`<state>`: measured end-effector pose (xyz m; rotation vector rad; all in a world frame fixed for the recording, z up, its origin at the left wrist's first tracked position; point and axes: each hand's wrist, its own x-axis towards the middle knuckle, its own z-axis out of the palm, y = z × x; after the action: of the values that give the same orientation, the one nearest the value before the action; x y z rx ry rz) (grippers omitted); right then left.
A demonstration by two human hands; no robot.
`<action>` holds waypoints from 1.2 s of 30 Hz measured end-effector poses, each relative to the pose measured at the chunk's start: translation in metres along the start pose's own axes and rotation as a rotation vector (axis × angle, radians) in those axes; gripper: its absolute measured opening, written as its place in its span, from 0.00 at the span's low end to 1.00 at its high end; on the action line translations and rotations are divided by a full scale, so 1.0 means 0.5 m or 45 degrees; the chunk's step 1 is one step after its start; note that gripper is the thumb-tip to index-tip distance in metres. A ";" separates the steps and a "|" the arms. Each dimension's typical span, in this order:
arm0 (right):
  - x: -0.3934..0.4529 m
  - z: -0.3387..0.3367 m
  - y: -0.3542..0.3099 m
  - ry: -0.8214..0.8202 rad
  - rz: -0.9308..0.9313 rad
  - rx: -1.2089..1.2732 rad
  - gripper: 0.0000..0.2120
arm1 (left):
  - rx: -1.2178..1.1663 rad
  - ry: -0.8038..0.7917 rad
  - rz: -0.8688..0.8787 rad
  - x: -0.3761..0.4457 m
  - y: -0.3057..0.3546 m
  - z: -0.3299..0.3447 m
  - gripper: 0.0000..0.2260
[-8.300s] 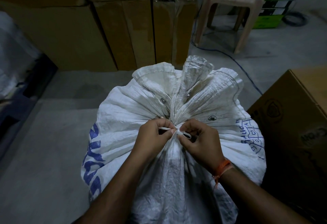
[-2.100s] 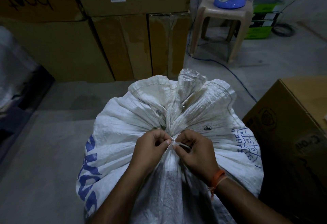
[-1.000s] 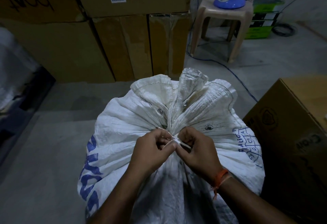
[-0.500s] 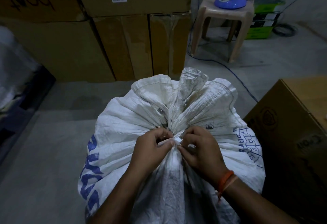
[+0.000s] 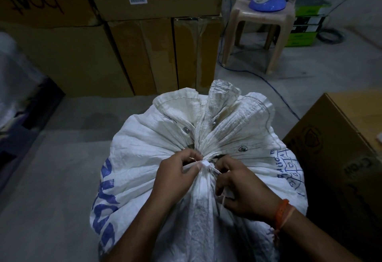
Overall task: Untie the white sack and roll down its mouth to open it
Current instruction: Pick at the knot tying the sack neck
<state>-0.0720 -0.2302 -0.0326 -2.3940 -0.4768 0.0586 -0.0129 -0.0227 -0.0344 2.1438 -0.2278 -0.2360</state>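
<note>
A full white woven sack [image 5: 144, 158] with blue lettering stands on the floor in front of me. Its mouth [image 5: 219, 108] is bunched and fans out beyond a white tie [image 5: 206, 164] knotted around the neck. My left hand [image 5: 175, 177] pinches the tie's strand just left of the knot. My right hand [image 5: 237, 187], with an orange band at the wrist, has its fingertips on the knot from the right, and a thin strand hangs under its palm. The knot is still closed around the neck.
Stacked cardboard boxes [image 5: 128, 40] form a wall behind the sack. Another cardboard box [image 5: 339, 158] stands close on the right. A plastic stool [image 5: 262, 26] carrying a blue fan base [image 5: 267, 4] is at the back right, with a cable [image 5: 275, 90] across the concrete floor.
Both hands have stayed at the knot, with small finger shifts. My right hand has slid slightly lower and to the right; the knot remains tied.
</note>
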 end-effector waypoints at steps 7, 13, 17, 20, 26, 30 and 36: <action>-0.002 -0.025 -0.022 -0.147 -0.050 0.017 0.13 | 0.124 0.029 0.150 -0.003 0.010 0.001 0.10; 0.004 -0.034 -0.037 0.086 0.344 0.529 0.22 | 0.102 0.022 0.153 -0.001 0.013 -0.002 0.10; 0.009 -0.002 -0.011 0.211 0.531 0.537 0.08 | 0.092 0.008 0.141 0.001 0.010 -0.002 0.10; 0.015 0.013 -0.003 0.266 0.644 0.750 0.09 | 0.084 0.000 0.153 0.002 0.008 -0.002 0.10; 0.023 0.034 0.002 0.349 0.686 0.778 0.02 | 0.107 0.007 0.167 0.000 0.011 -0.003 0.10; 0.025 0.038 -0.002 0.398 0.674 0.754 0.03 | 0.115 0.020 0.166 -0.002 0.013 -0.003 0.10; 0.031 0.046 -0.001 0.462 0.628 0.622 0.04 | 0.190 0.033 0.158 -0.006 0.018 -0.007 0.09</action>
<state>-0.0616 -0.2100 -0.0484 -1.9249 0.2774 -0.0379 -0.0156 -0.0241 -0.0248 2.2688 -0.3721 -0.1225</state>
